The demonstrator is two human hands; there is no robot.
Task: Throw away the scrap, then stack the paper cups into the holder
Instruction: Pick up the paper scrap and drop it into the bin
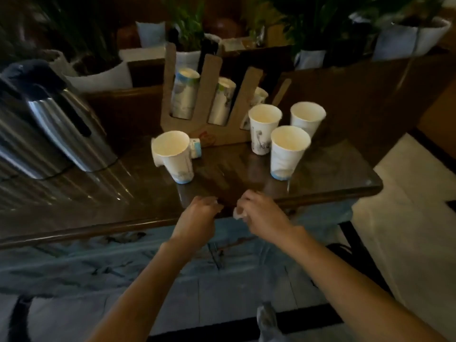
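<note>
Cardboard forms the cup holder (209, 114) at the far side of the dark glossy table (320, 183), its upright prongs framing slots where stacks of paper cups (185, 95) lean; the prongs cover the lower parts of these stacks, and the rightmost stack is mostly hidden behind a prong and a loose cup. A faint reddish mark sits on the holder's base, too blurred to read. Three loose cups stand upright near the holder's right end: one far (307, 118), one just left of it (264, 127), one nearer (287, 151). Each carries a printed pattern that is not legible. On the left, another cup (175, 156) stands tilted, with a further cup lying on its side behind it, largely concealed.

At the table's near edge, the left hand (197, 218) is curled with fingers bent; whether it grips anything cannot be told. Just right of it, the right hand (261, 213) is clenched around a small white scrap (238, 214), of which only a corner shows. A steel thermos jug (61, 134) lies cut off at the left frame edge. Potted plants (187, 28) at the far side are dim and blurred.
</note>
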